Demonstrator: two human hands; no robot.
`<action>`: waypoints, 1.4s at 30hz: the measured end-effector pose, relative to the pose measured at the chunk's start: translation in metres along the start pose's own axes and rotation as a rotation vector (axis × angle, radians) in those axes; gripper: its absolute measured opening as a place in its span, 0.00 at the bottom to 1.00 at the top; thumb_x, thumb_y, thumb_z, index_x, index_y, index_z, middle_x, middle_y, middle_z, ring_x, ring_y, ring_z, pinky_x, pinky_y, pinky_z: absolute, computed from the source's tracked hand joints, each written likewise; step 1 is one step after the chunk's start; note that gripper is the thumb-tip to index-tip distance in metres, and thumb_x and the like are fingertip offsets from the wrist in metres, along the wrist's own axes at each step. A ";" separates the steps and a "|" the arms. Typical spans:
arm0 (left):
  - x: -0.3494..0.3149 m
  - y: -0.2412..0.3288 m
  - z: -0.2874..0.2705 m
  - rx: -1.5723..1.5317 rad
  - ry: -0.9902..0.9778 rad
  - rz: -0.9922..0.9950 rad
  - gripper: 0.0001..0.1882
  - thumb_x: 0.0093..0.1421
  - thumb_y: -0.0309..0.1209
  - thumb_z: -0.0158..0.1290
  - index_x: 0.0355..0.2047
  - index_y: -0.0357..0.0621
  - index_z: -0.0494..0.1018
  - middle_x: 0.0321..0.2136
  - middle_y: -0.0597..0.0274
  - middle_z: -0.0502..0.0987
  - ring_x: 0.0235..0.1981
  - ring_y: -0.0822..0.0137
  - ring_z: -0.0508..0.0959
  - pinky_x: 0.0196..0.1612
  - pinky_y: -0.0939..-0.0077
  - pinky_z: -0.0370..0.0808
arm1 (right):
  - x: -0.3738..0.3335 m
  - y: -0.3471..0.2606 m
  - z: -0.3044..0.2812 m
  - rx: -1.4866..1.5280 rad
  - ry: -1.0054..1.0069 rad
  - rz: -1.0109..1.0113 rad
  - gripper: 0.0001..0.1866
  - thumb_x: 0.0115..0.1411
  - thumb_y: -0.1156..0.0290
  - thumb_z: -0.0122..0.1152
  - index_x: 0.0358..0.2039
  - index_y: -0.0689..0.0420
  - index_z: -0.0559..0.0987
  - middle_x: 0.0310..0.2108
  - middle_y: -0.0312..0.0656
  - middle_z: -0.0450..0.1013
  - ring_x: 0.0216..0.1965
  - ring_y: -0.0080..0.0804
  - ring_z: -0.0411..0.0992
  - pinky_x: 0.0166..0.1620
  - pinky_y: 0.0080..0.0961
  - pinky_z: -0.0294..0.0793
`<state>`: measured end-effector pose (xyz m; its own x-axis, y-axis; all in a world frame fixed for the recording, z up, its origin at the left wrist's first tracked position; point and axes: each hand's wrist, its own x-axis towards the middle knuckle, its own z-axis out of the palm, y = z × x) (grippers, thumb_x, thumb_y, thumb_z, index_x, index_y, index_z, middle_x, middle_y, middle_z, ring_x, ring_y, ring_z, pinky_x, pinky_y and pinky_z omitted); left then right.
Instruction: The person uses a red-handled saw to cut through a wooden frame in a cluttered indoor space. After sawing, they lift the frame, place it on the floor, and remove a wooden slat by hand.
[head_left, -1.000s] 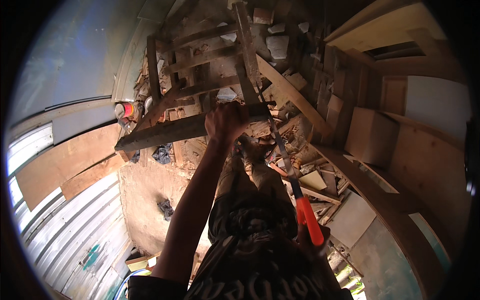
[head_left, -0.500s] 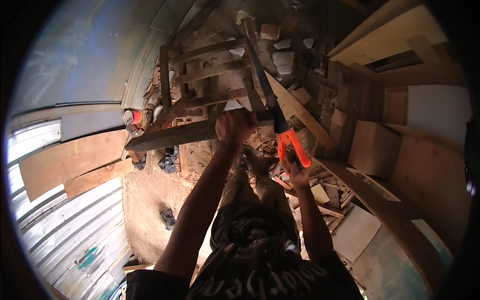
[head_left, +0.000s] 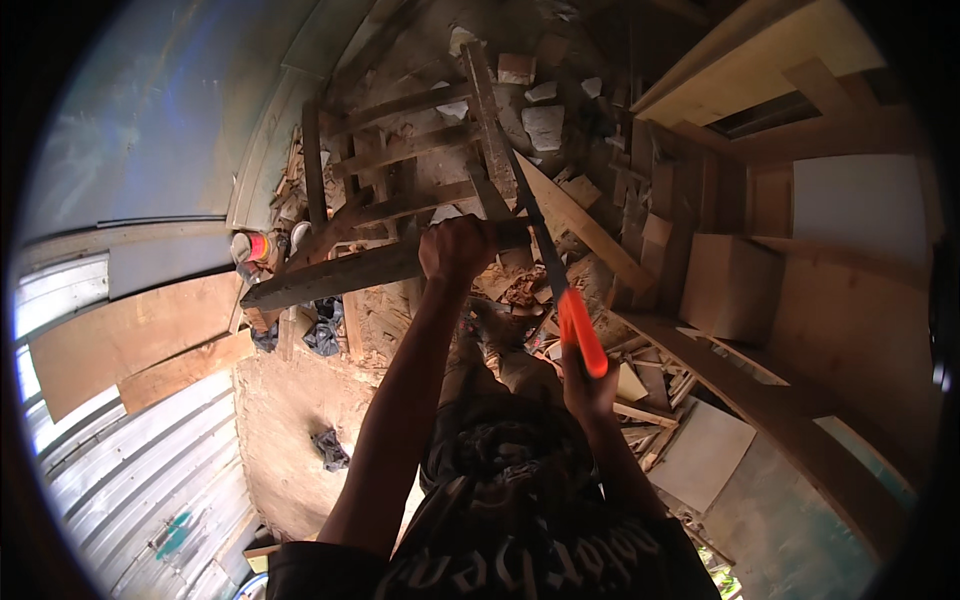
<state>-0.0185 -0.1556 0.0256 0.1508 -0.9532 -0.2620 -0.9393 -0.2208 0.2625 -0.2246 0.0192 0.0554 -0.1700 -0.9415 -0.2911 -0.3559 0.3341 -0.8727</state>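
A thick wooden beam (head_left: pixel 340 275) lies crosswise in front of me, over a wooden frame with slats (head_left: pixel 410 145). My left hand (head_left: pixel 458 247) is closed over the beam near its right end. In my right hand (head_left: pixel 590 385) is a handsaw (head_left: pixel 541 235), gripped by its orange handle. The saw's dark blade stands beside the beam's right end, seen nearly edge-on and pointing away from me. Whether its teeth touch the wood I cannot tell.
A pale plank (head_left: pixel 585 220) slants to the right of the blade. Wood scraps (head_left: pixel 660 385) lie around my right side. On the left are a paint can (head_left: pixel 252 246), black plastic bags (head_left: pixel 325 335) and a corrugated metal wall (head_left: pixel 150 490). A cardboard-coloured box (head_left: pixel 730 288) stands at right.
My right hand has pulled the saw toward me and lower, and the blade now shows more edge-on. My left hand stays on the beam. The whole view has shifted slightly.
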 end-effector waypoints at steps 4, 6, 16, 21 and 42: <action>-0.003 0.000 -0.006 0.025 -0.016 -0.025 0.21 0.60 0.45 0.45 0.24 0.46 0.82 0.26 0.49 0.82 0.31 0.51 0.83 0.38 0.56 0.80 | -0.059 -0.003 -0.059 -0.361 -0.183 -0.156 0.07 0.59 0.73 0.61 0.25 0.59 0.76 0.17 0.42 0.70 0.19 0.34 0.71 0.26 0.32 0.70; -0.008 -0.005 -0.008 0.021 0.004 -0.045 0.21 0.60 0.45 0.46 0.23 0.46 0.82 0.25 0.49 0.82 0.30 0.51 0.83 0.36 0.56 0.80 | -0.086 -0.020 -0.094 -0.377 -0.280 -0.106 0.06 0.60 0.71 0.59 0.29 0.59 0.77 0.23 0.43 0.74 0.25 0.35 0.75 0.30 0.34 0.73; 0.010 -0.006 0.011 0.026 0.231 0.063 0.20 0.59 0.43 0.48 0.18 0.46 0.79 0.22 0.50 0.81 0.26 0.50 0.83 0.31 0.57 0.81 | 0.085 0.009 0.047 0.133 -0.130 -0.107 0.08 0.59 0.71 0.65 0.28 0.62 0.77 0.19 0.34 0.72 0.22 0.19 0.70 0.25 0.25 0.69; 0.000 0.002 0.001 0.066 0.086 -0.001 0.22 0.59 0.45 0.45 0.23 0.45 0.82 0.24 0.48 0.81 0.27 0.49 0.83 0.35 0.56 0.81 | 0.086 0.041 0.027 0.718 -0.234 0.159 0.08 0.60 0.73 0.64 0.27 0.62 0.76 0.17 0.30 0.69 0.21 0.19 0.69 0.24 0.26 0.69; -0.002 0.010 0.005 0.058 0.092 0.034 0.21 0.60 0.45 0.44 0.25 0.47 0.82 0.27 0.46 0.81 0.31 0.47 0.83 0.39 0.55 0.79 | 0.061 -0.004 0.016 0.126 -0.001 0.130 0.15 0.61 0.64 0.61 0.25 0.63 0.77 0.16 0.37 0.74 0.20 0.21 0.71 0.24 0.28 0.69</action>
<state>-0.0295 -0.1546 0.0240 0.1431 -0.9755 -0.1670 -0.9604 -0.1777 0.2148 -0.2191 -0.0406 0.0352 -0.2063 -0.8909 -0.4047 -0.2127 0.4446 -0.8701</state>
